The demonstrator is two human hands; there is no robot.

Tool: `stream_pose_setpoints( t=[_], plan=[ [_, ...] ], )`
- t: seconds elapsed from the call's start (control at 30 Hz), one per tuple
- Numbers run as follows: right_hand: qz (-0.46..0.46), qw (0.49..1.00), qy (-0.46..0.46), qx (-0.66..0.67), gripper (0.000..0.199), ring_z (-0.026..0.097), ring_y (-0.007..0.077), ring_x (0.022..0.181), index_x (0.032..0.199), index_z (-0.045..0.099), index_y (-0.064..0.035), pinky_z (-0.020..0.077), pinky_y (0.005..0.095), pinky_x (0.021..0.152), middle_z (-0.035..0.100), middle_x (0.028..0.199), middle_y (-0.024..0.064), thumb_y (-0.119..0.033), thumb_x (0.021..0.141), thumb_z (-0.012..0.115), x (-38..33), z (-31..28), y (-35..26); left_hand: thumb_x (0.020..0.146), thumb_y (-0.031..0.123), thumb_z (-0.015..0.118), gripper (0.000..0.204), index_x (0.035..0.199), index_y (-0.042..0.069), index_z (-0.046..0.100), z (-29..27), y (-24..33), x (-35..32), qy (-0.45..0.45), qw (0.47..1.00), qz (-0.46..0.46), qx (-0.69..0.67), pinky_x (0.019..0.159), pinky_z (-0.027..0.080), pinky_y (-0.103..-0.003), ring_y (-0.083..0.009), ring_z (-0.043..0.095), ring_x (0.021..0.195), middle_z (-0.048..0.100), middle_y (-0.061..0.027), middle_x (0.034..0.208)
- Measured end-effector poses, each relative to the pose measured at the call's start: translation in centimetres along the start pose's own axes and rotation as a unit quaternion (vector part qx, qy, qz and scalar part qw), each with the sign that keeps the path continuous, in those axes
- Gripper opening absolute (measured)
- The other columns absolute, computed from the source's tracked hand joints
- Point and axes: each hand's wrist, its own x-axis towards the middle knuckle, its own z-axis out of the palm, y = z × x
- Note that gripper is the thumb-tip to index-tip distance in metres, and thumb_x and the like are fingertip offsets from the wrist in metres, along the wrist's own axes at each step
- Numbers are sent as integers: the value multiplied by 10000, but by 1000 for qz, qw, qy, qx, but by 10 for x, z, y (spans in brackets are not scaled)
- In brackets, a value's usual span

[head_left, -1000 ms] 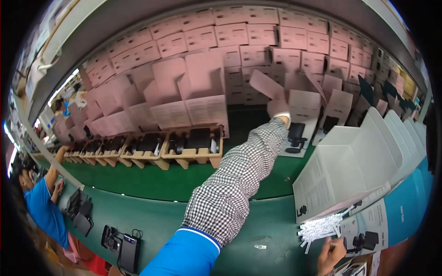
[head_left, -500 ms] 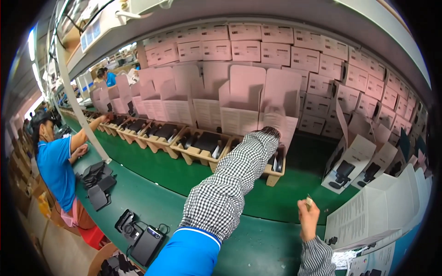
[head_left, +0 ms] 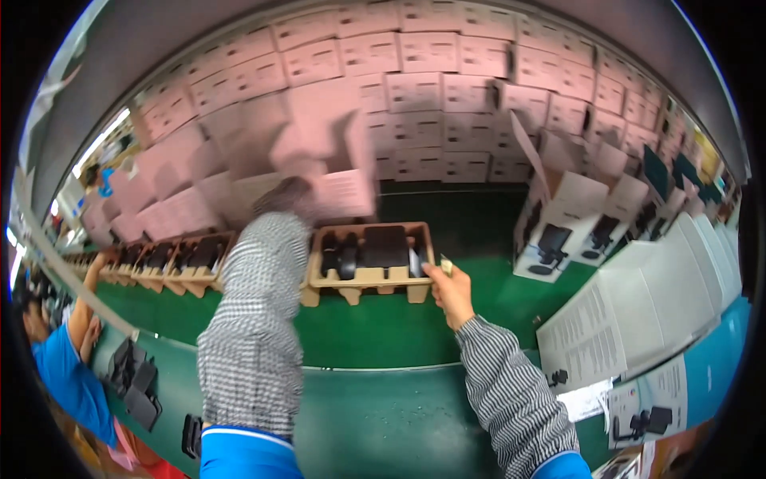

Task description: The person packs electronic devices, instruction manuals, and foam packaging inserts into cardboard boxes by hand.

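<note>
My left hand, smeared by motion, is at the front of an open white carton with its lid raised; its fingers cannot be made out. Below and right of it, a brown moulded pulp tray sits on the green surface, holding a black block-shaped device and other dark parts. At the tray's right end is my right hand, thumb and forefinger closed on a small pale yellowish piece. Whether this hand also touches the tray's rim, I cannot tell.
More filled trays and open cartons line up leftward, where a co-worker's arm reaches in. Stacked boxes form a wall behind. Printed cartons and a large opened carton stand right. Black devices lie at the left front.
The view has swung. My left hand and the carton have shifted left relative to the end tray, uncovering it. My right hand has come forward to the tray's right end, still pinching the small piece.
</note>
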Motion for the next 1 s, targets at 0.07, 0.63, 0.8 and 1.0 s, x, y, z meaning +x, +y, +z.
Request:
stream_pose_setpoints(
  t=[0.07, 0.63, 0.8, 1.0],
  plan=[
    [-78, 995, 2, -61, 174, 356, 52, 392, 737, 522, -55, 259, 182, 339, 462, 551, -6, -148, 709, 665, 44, -38, 24, 801, 192, 478, 214, 899, 33, 581, 17, -4, -12, -112, 967, 60, 222, 639, 458, -332, -231, 587, 735, 612, -108, 840],
    [-40, 987, 147, 55, 184, 364, 79, 430, 815, 507, -44, 282, 202, 383, 462, 602, 16, 7, 651, 575, -394, -297, -11, 764, 100, 473, 87, 784, 64, 549, 11, 133, -357, -83, 802, 419, 418, 524, 459, -376, -234, 542, 535, 581, -125, 727],
    [-10, 978, 208, -26, 201, 416, 77, 537, 836, 529, -47, 363, 183, 528, 504, 678, 14, -45, 660, 626, -541, -362, 1, 766, 50, 480, 129, 877, 14, 537, -5, 222, -489, -193, 913, 262, 246, 616, 455, -412, -255, 543, 640, 580, -147, 820],
    [-15, 982, 157, -100, 117, 466, 76, 655, 774, 579, -39, 391, 190, 618, 573, 784, 27, -92, 695, 648, -572, -384, -5, 768, -25, 491, 251, 1015, -61, 518, -85, 250, -572, -323, 940, -77, 75, 755, 449, -466, -287, 546, 798, 577, -181, 960]
  ],
)
